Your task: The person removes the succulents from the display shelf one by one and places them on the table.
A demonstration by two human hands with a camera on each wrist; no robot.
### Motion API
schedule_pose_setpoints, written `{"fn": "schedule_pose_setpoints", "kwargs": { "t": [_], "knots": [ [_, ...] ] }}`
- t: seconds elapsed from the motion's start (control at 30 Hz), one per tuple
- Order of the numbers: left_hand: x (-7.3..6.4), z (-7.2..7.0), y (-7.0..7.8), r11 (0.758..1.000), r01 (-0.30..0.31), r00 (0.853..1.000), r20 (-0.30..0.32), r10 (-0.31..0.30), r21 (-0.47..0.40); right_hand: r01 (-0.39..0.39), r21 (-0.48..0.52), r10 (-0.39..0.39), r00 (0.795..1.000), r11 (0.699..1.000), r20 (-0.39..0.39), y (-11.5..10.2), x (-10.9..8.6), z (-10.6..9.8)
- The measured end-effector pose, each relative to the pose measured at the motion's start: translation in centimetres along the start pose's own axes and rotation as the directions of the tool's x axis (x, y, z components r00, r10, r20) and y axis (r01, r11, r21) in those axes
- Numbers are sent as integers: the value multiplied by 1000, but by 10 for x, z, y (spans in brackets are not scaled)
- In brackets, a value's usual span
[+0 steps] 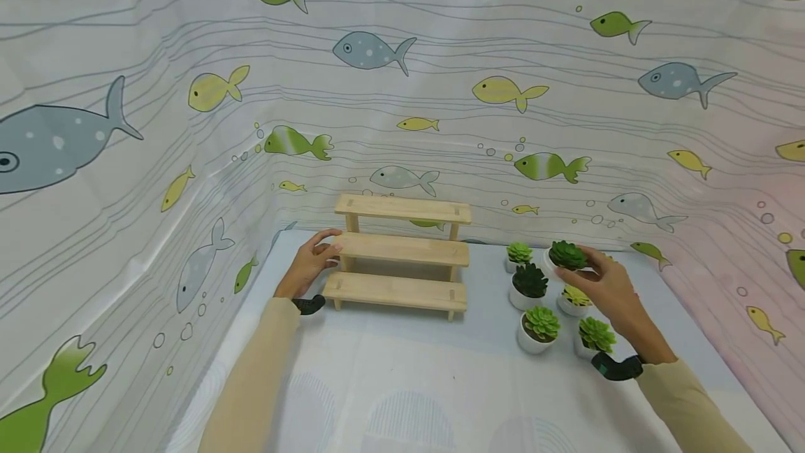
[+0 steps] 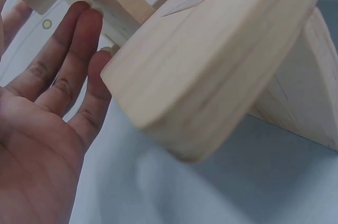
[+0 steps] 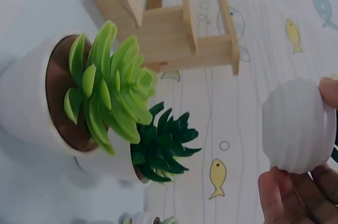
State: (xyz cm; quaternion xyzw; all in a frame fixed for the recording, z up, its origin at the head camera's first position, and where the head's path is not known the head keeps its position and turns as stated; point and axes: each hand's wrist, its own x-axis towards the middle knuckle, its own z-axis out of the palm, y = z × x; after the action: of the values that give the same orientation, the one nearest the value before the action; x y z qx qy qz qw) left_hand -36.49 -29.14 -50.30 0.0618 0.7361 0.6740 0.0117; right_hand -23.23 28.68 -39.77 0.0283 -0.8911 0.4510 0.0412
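Note:
A three-step wooden shelf stand (image 1: 396, 289) is at the middle left of the table. My left hand (image 1: 309, 264) holds the left end of its middle step, thumb and index finger on either side; the other fingers (image 2: 68, 60) extend beside the lower step. In my right hand (image 1: 606, 285) is a potted succulent (image 1: 567, 255) with dark green leaves, raised off the table. Its ribbed white pot (image 3: 298, 126) sits between thumb and fingers in the right wrist view. Below and left of that hand are a light green succulent (image 1: 539, 326) and a dark green one (image 1: 529, 281).
More potted succulents stand close by: a small green one (image 1: 518, 254) at the back, a yellow-green one (image 1: 575, 298) under the right hand, and a green one (image 1: 596, 335) by the right wrist. A fish-printed cloth (image 1: 377, 110) rises behind the pale table (image 1: 402, 369).

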Motion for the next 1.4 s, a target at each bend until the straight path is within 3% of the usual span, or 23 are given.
{"fn": "schedule_pose_setpoints", "kwargs": {
  "t": [0.87,1.13,1.4],
  "knots": [
    [-2,0,1,999,29,999,-19,-30,-29,-157,11,157,984,988,-88,53,-39,-32],
    [-1,-1,3,995,48,999,6,-47,-92,-232,-2,230,965,973,-130,70,-48,-37],
    [-2,2,3,998,30,1000,-4,-30,-53,-290,1,287,944,957,-161,90,-59,-41]
  ]
}}
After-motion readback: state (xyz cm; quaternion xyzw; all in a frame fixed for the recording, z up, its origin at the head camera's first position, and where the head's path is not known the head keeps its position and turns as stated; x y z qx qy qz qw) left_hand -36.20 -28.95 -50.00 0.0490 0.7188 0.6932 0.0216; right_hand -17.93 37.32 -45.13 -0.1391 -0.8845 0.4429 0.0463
